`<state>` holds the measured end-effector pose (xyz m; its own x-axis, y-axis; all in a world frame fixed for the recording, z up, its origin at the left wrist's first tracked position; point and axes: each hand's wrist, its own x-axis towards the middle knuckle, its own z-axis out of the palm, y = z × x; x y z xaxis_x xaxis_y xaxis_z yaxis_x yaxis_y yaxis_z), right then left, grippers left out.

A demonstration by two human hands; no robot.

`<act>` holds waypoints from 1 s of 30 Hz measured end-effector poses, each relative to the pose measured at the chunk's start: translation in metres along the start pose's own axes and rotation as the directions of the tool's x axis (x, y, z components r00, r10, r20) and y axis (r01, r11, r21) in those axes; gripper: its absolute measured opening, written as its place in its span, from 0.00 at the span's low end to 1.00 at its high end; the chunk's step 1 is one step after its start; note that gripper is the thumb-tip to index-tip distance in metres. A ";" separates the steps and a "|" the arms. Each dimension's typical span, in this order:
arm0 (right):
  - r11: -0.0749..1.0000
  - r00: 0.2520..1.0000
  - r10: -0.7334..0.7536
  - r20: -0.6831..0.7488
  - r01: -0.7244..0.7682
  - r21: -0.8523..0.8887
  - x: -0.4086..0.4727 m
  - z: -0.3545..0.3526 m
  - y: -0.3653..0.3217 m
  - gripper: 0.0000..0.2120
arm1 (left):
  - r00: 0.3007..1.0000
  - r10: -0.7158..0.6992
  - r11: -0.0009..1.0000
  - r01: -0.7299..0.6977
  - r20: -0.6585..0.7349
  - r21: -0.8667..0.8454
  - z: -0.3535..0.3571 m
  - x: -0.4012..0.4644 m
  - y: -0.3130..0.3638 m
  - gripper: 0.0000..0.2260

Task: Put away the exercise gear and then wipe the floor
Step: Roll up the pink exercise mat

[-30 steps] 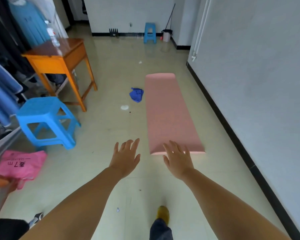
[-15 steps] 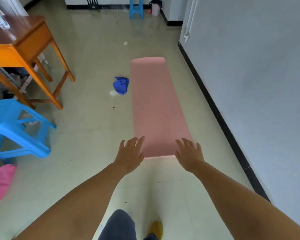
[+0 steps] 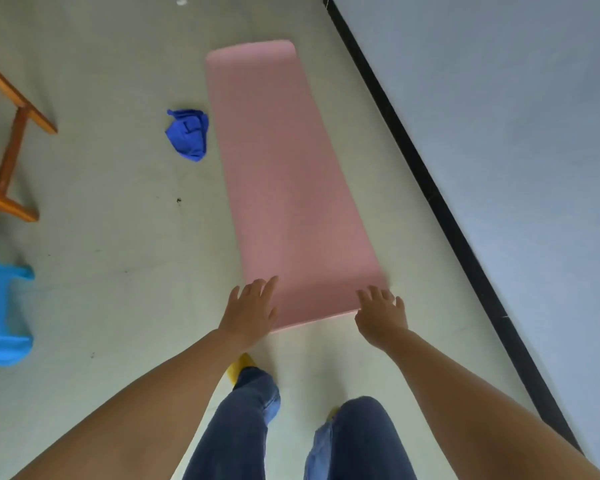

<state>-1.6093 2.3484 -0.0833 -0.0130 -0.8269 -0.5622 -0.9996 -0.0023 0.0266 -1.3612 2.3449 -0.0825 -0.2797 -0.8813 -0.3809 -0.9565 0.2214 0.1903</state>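
At the far left I am seeing the edge of a blue stool and the wooden legs of a table, both well apart from where I am working. Nearer the middle a crumpled blue cloth is lying on the floor just beside the mat's left edge; I am judging it the wiping rag, so I am leaving it where it is for now.

My left hand is reaching out with fingers spread and straight over the near left corner of the pink exercise mat, which is lying flat and unrolled along the wall. My right hand is likewise spread at the near right corner. Whether either palm is actually touching the mat, I cannot tell.

To roll it well, I am planning to curl both corners together, keeping the hands level so the roll is staying square and tight rather than coning toward the black skirting.
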 end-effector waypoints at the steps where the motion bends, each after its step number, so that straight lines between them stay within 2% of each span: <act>1: 1.000 1.000 0.003 0.008 -0.003 0.007 0.023 0.008 0.003 0.21 | 1.000 0.001 1.000 -0.001 0.015 -0.004 0.012 0.022 -0.004 0.25; 4: 0.999 0.999 -0.038 0.037 0.039 -0.024 0.111 0.052 0.017 0.22 | 0.997 0.033 0.998 -0.030 0.064 -0.048 0.074 0.097 -0.008 0.25; 9: 0.973 0.972 -0.178 0.155 0.197 -0.117 0.271 0.182 0.043 0.23 | 0.986 0.045 0.997 -0.034 0.160 -0.071 0.246 0.225 -0.010 0.26; 12: 0.915 0.909 -0.334 0.250 0.376 -0.143 0.342 0.268 0.059 0.29 | 0.973 0.074 0.994 -0.053 0.217 -0.101 0.350 0.279 -0.010 0.28; 15: 0.801 0.816 -0.446 0.367 0.547 -0.243 0.383 0.349 0.064 0.34 | 0.941 0.150 0.986 -0.122 0.304 -0.110 0.434 0.302 -0.009 0.30; 18: 0.729 0.783 -0.506 0.362 0.612 -0.306 0.406 0.403 0.059 0.23 | 0.915 0.162 0.986 -0.135 0.370 -0.097 0.496 0.310 -0.011 0.27; 19: 0.724 0.782 -0.519 0.345 0.617 -0.309 0.412 0.413 0.058 0.19 | 0.923 0.177 0.984 -0.162 0.341 -0.073 0.512 0.313 -0.012 0.24; 22: 0.726 0.761 -0.540 0.359 0.637 -0.259 0.427 0.417 0.058 0.15 | 0.924 0.313 0.950 -0.300 0.220 -0.092 0.525 0.329 -0.023 0.17; 24: 0.800 0.774 -0.485 0.408 0.581 -0.150 0.432 0.404 0.055 0.14 | 0.849 0.374 0.927 -0.338 0.373 -0.161 0.502 0.349 -0.033 0.16; 25: 0.840 0.782 -0.466 0.415 0.538 -0.070 0.433 0.388 0.053 0.14 | 0.796 0.355 0.935 -0.291 0.490 -0.205 0.487 0.360 -0.038 0.14; 26: 0.870 0.793 -0.436 0.424 0.492 -0.025 0.436 0.374 0.050 0.14 | 0.774 0.321 0.945 -0.226 0.546 -0.235 0.471 0.372 -0.040 0.13; 27: 0.894 0.794 -0.410 0.450 0.446 0.028 0.444 0.366 0.049 0.15 | 0.781 0.279 0.956 -0.174 0.559 -0.234 0.453 0.382 -0.041 0.12; 29: 0.927 0.794 -0.358 0.492 0.365 0.086 0.467 0.352 0.048 0.17 | 0.849 0.212 0.975 -0.150 0.483 -0.163 0.421 0.388 -0.033 0.11; 30: 0.935 0.805 -0.329 0.494 0.351 0.051 0.480 0.347 0.047 0.17 | 0.879 0.199 0.979 -0.155 0.434 -0.135 0.410 0.385 -0.025 0.12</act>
<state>-1.6704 2.1462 -0.6392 0.3066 -0.3868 -0.8697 -0.9405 -0.2637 -0.2143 -1.4790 2.1713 -0.6043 -0.4721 -0.5493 -0.6895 -0.8815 0.2968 0.3672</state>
